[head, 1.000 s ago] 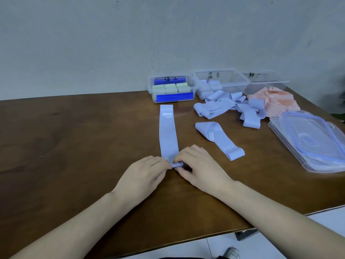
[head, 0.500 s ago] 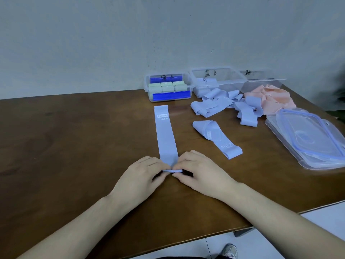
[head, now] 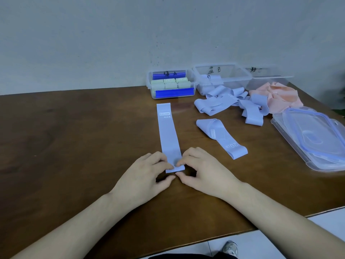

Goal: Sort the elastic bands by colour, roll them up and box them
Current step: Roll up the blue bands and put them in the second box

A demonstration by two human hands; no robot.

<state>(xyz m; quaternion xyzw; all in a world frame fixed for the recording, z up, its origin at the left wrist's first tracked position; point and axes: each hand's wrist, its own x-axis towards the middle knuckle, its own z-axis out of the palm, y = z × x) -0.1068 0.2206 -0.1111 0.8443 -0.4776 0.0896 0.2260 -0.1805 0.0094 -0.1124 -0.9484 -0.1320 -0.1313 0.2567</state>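
A light-blue band (head: 168, 135) lies flat near the middle of the table (head: 74, 146), running toward its far edge; the left hand (head: 147, 176) and right hand (head: 203, 172) each pinch its near end with curled fingers; 3 clear boxes (head: 172, 85) stand along the far edge.

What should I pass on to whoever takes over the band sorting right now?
Left hand and right hand: both pinch the near end of the flat blue band, first fold just started.
Done: green rolls fill the left box; a few blue bands sit in the middle box.
Left: roll this band and box it; then the twisted blue band, the loose blue pile and the pink pile. Right box looks empty. Lids are stacked at the right.
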